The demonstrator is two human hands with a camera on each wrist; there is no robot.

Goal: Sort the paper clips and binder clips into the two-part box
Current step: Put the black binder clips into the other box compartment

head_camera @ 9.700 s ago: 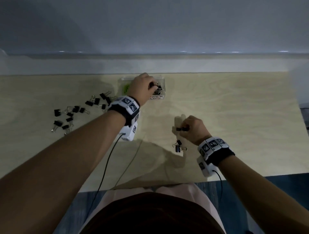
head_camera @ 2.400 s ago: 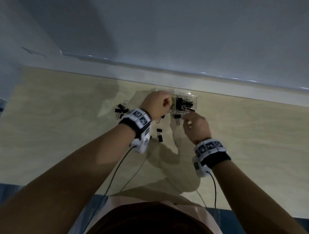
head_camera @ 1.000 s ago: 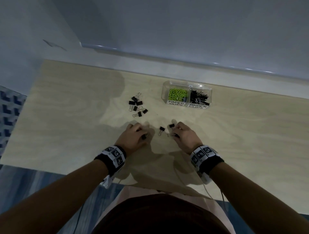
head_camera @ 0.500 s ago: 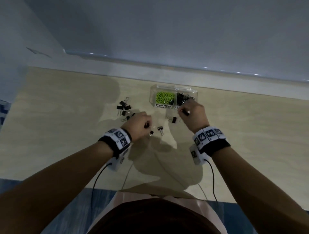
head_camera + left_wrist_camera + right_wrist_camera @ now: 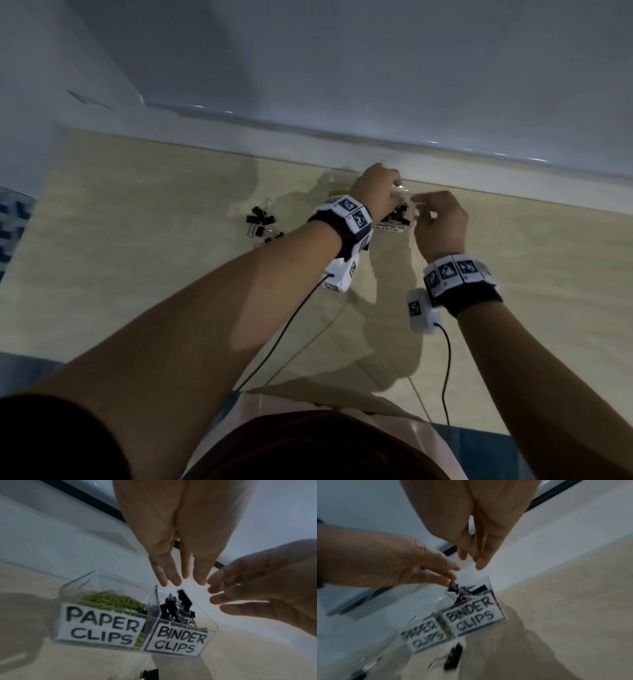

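Observation:
The clear two-part box (image 5: 101,626) stands at the table's far edge, labelled PAPER CLIPS on the left and BINDER CLIPS on the right. Green paper clips (image 5: 113,600) fill the left part and black binder clips (image 5: 176,609) the right. My left hand (image 5: 181,580) hovers over the binder part with fingers straight, and one clip (image 5: 184,597) lies just below them on the pile. My right hand (image 5: 474,561) hangs beside it over the same part, fingers straight and empty. In the head view both hands (image 5: 376,192) (image 5: 438,219) hide most of the box (image 5: 390,226).
Several loose binder clips (image 5: 260,222) lie on the wooden table left of the box. One more black clip (image 5: 453,657) lies just in front of the box. A pale wall ledge (image 5: 479,154) runs right behind the box. Wrist cables trail toward the table's near edge.
My left hand has risen from the table to above the binder part and spread its fingers. My right hand has moved up over the box and no longer holds a clip.

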